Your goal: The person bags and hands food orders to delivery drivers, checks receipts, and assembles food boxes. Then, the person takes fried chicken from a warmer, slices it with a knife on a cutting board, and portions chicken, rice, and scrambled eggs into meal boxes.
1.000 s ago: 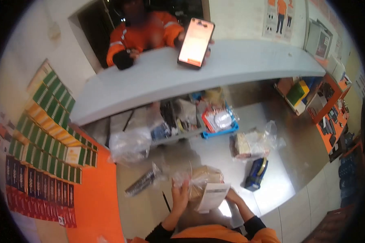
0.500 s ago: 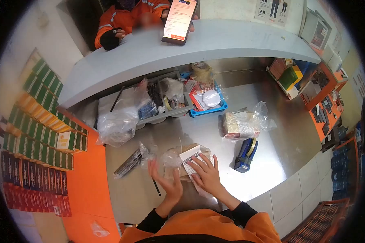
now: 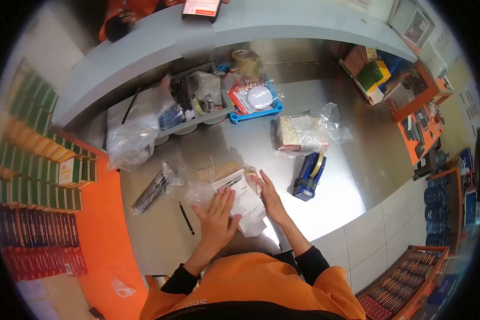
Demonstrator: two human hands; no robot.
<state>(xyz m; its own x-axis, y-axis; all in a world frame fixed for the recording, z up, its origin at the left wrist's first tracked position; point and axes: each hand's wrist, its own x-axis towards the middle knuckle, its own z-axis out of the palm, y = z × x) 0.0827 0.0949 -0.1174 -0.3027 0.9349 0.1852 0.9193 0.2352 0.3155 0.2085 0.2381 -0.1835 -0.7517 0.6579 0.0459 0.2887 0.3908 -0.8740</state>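
Observation:
In front of me on the metal counter lies a package (image 3: 218, 170) in clear plastic, with a white printed paper (image 3: 244, 202) flat on top. My left hand (image 3: 217, 217) rests on the paper's left side, its fingers stretched out. At the right edge of the package, my right hand (image 3: 270, 196) is open and touches the side with its fingertips. A loose flap of clear plastic (image 3: 200, 193) bulges at the package's left. A dark pen (image 3: 186, 218) lies left of my left hand. To the right stands a blue tape dispenser (image 3: 307, 178).
Behind the dispenser sits another plastic-wrapped package (image 3: 298, 133). A blue basket (image 3: 258, 113) and a grey divided tray (image 3: 189, 128) stand farther back. A plastic-wrapped dark bundle (image 3: 150, 191) lies at left. Across the raised ledge (image 3: 144, 74), another person holds a phone (image 3: 201, 9).
My left hand has come down onto the paper. My right hand has slid off its top to the package's right edge. More of the paper shows, and the view has tilted downward.

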